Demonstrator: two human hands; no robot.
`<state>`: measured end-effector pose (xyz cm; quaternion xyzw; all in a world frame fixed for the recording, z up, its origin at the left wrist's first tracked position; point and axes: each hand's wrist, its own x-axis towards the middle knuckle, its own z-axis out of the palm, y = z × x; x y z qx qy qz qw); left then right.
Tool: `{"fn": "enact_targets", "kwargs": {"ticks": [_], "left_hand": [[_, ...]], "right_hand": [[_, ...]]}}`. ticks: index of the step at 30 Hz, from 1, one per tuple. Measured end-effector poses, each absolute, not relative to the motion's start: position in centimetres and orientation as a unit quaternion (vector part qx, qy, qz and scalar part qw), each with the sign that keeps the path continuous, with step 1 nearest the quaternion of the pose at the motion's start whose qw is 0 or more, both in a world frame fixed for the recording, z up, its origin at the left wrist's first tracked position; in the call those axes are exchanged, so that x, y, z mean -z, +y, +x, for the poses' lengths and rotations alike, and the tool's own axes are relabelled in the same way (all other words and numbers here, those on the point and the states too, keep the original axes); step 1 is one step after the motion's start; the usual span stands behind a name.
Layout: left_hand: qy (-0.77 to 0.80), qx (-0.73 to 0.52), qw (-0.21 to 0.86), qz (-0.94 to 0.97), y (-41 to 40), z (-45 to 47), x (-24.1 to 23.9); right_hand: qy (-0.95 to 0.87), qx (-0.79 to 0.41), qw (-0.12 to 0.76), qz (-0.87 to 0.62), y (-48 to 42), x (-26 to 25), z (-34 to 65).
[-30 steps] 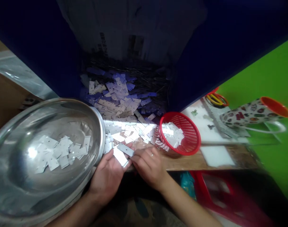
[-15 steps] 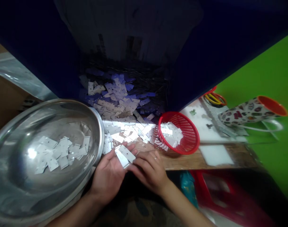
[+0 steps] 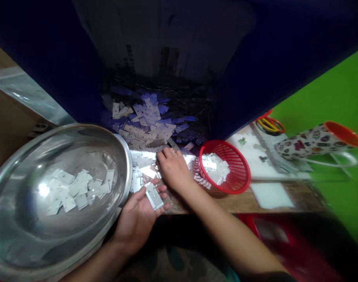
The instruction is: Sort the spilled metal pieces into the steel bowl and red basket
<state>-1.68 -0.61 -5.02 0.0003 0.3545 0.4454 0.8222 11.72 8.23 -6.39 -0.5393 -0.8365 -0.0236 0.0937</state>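
Observation:
My left hand (image 3: 137,217) lies palm up by the rim of a large steel bowl (image 3: 26,235) and holds a small stack of thin white plates (image 3: 154,195) between thumb and fingers. My right hand (image 3: 172,166) rests palm down, fingers bent, on a heap of the same white plates (image 3: 146,129) spread over the table; what its fingers hold is hidden. Several plates (image 3: 76,190) lie inside the bowl. A red mesh basket (image 3: 237,176) to the right of my right hand holds more plates.
A dark blue surround (image 3: 49,70) walls the heap on both sides. At right lie a white board (image 3: 269,194), a patterned mug with an orange inside (image 3: 316,141), coloured rings (image 3: 268,123) and a green surface (image 3: 337,94). A red stool (image 3: 284,243) stands below the table edge.
My right hand left the stack in my left hand and reached forward onto the heap of plates. The left hand stays in place with the stack.

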Motion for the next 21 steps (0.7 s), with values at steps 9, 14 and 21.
{"fn": "enact_targets", "kwargs": {"ticks": [9, 14, 21], "left_hand": [[0.357, -0.444, 0.822, -0.008, -0.4, -1.5, 5.3], [0.36, -0.446, 0.82, -0.014, -0.4, -1.6, 5.2], [0.354, -0.442, 0.824, -0.009, -0.3, -1.3, 4.9]], "right_hand": [[-0.732, -0.124, 0.33, -0.583, 8.3, 5.6, 13.3], [-0.432, -0.537, 0.444, -0.573, 6.6, 5.0, 14.2], [-0.338, -0.624, 0.455, -0.538, 4.5, 5.5, 14.8]]}}
